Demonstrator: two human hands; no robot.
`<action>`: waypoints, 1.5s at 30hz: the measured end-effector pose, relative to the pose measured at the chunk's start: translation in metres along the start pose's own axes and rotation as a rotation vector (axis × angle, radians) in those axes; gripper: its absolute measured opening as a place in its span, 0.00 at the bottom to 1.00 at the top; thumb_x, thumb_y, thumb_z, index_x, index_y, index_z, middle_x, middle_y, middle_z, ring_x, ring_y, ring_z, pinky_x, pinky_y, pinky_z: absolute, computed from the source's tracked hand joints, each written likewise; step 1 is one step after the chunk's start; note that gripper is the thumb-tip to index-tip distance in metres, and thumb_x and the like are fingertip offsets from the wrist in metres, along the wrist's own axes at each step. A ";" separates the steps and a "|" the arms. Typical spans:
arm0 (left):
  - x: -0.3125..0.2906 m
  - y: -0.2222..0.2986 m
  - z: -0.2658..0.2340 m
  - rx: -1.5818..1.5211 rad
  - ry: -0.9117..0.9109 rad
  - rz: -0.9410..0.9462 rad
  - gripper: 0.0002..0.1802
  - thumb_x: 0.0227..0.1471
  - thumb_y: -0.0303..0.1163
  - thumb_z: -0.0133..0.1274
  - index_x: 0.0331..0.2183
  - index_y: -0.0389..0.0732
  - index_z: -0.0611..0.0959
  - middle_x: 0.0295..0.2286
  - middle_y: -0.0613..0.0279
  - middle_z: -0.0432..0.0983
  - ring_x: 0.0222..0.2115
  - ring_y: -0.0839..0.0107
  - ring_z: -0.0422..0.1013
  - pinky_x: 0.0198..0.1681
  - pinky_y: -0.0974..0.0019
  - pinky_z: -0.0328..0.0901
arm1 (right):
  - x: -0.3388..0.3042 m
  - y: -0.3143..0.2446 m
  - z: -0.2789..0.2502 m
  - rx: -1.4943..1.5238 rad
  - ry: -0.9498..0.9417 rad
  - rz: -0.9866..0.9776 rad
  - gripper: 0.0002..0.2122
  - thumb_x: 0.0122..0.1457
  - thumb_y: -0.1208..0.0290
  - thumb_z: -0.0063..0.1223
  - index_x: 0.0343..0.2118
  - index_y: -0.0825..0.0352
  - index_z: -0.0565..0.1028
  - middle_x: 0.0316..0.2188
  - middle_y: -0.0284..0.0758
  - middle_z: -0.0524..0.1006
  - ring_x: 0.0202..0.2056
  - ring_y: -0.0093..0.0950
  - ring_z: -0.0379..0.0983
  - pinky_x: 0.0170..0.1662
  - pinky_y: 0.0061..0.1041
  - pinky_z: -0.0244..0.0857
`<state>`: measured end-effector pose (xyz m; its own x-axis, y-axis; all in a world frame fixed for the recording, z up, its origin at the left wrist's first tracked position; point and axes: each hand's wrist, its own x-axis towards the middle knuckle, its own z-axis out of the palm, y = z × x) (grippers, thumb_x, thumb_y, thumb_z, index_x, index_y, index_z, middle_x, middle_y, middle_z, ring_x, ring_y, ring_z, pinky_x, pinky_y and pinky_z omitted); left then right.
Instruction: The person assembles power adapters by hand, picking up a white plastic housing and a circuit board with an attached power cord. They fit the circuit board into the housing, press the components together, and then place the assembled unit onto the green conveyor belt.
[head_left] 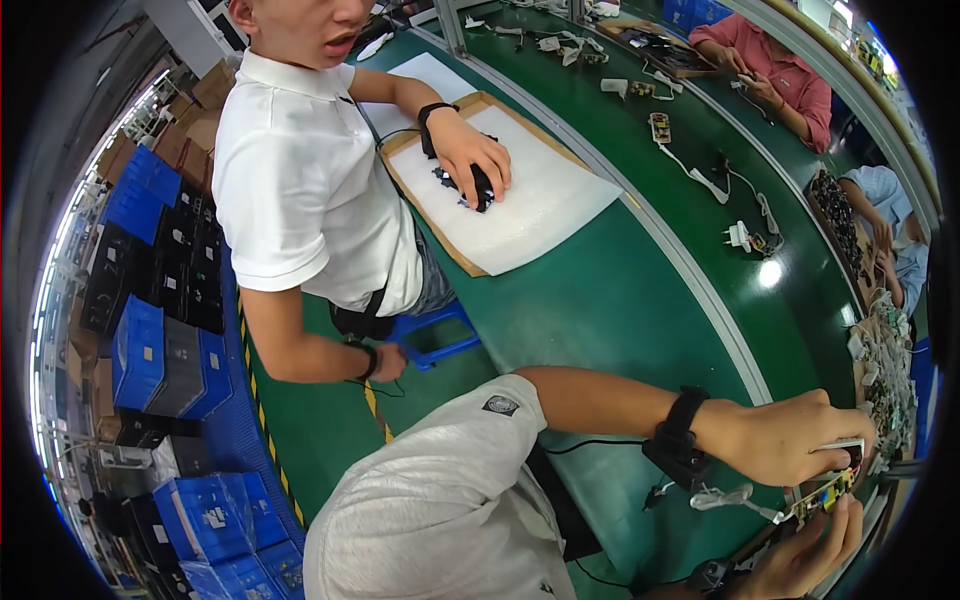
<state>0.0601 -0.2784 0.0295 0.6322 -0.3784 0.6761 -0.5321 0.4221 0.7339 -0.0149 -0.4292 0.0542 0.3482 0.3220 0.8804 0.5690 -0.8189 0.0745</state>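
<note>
My left hand (785, 435), with a black strap on its wrist, reaches in over the right end of the green bench. Its fingers are closed on a small white-edged piece (853, 446), whose exact kind I cannot make out. Just below, my right hand (805, 560) grips a small circuit board (828, 492) with a yellow component between thumb and fingers. The white-edged piece is right against the board's upper end. A bundled white cable (722, 497) leads to the board's left end.
Beside me, a person in a white shirt (290, 170) rests a hand on black parts on a white foam sheet (540, 190). Circuit boards with cables (660, 128) lie along the green conveyor (800, 310). Piled cables (885, 380) sit at right. Blue bins (215, 515) stand left.
</note>
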 end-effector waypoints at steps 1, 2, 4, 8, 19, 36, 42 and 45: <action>0.000 -0.003 0.003 -0.035 -0.001 -0.023 0.08 0.50 0.20 0.47 0.36 0.36 0.72 0.18 0.51 0.73 0.16 0.55 0.69 0.19 0.62 0.60 | -0.002 0.002 0.000 -0.005 0.023 0.010 0.08 0.59 0.72 0.53 0.36 0.72 0.77 0.34 0.43 0.74 0.35 0.36 0.74 0.35 0.31 0.71; -0.001 -0.006 0.005 -0.069 -0.001 -0.046 0.08 0.50 0.20 0.47 0.36 0.36 0.72 0.18 0.51 0.73 0.16 0.55 0.69 0.19 0.62 0.60 | -0.003 0.004 0.001 -0.005 0.025 0.009 0.08 0.59 0.72 0.53 0.36 0.72 0.77 0.34 0.43 0.74 0.35 0.36 0.74 0.35 0.31 0.71; -0.001 -0.010 0.009 -0.104 -0.003 -0.069 0.08 0.50 0.20 0.47 0.36 0.35 0.72 0.17 0.51 0.73 0.16 0.54 0.69 0.19 0.61 0.59 | -0.004 0.008 0.001 0.003 0.028 0.004 0.08 0.59 0.72 0.53 0.36 0.72 0.76 0.35 0.43 0.74 0.34 0.37 0.74 0.35 0.30 0.70; -0.001 -0.015 0.011 -0.042 -0.022 -0.068 0.09 0.50 0.20 0.47 0.37 0.35 0.71 0.17 0.50 0.73 0.16 0.53 0.69 0.19 0.60 0.59 | -0.008 0.011 0.002 0.014 0.015 0.001 0.09 0.59 0.71 0.53 0.36 0.72 0.76 0.35 0.43 0.73 0.34 0.37 0.73 0.35 0.30 0.70; 0.001 -0.021 0.031 0.066 0.128 0.201 0.08 0.51 0.21 0.47 0.37 0.36 0.70 0.14 0.49 0.69 0.15 0.50 0.66 0.18 0.58 0.57 | -0.014 0.023 -0.010 -0.007 -0.027 -0.004 0.08 0.59 0.72 0.53 0.37 0.71 0.75 0.35 0.42 0.73 0.35 0.36 0.74 0.35 0.30 0.71; 0.001 -0.014 0.039 0.004 0.027 0.120 0.10 0.52 0.21 0.46 0.39 0.36 0.68 0.12 0.52 0.67 0.13 0.53 0.64 0.17 0.60 0.55 | -0.021 0.037 -0.021 0.041 -0.015 -0.077 0.07 0.59 0.74 0.52 0.35 0.73 0.75 0.37 0.43 0.73 0.35 0.37 0.76 0.35 0.30 0.74; 0.002 -0.010 0.045 -0.026 0.030 0.096 0.10 0.52 0.21 0.46 0.39 0.36 0.68 0.13 0.51 0.67 0.13 0.54 0.64 0.17 0.61 0.55 | -0.020 0.038 -0.028 0.075 -0.024 -0.077 0.06 0.58 0.76 0.52 0.35 0.74 0.76 0.37 0.44 0.73 0.35 0.37 0.76 0.36 0.29 0.74; 0.002 -0.011 0.048 -0.035 0.012 0.065 0.10 0.52 0.21 0.46 0.39 0.35 0.68 0.13 0.51 0.67 0.13 0.54 0.65 0.17 0.61 0.55 | -0.024 0.041 -0.031 0.043 -0.038 -0.063 0.06 0.57 0.78 0.54 0.35 0.75 0.76 0.37 0.44 0.74 0.35 0.36 0.76 0.36 0.29 0.75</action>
<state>0.0400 -0.3237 0.0262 0.6036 -0.3395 0.7214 -0.5524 0.4744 0.6855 -0.0230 -0.4857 0.0508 0.3383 0.3910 0.8559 0.6220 -0.7755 0.1084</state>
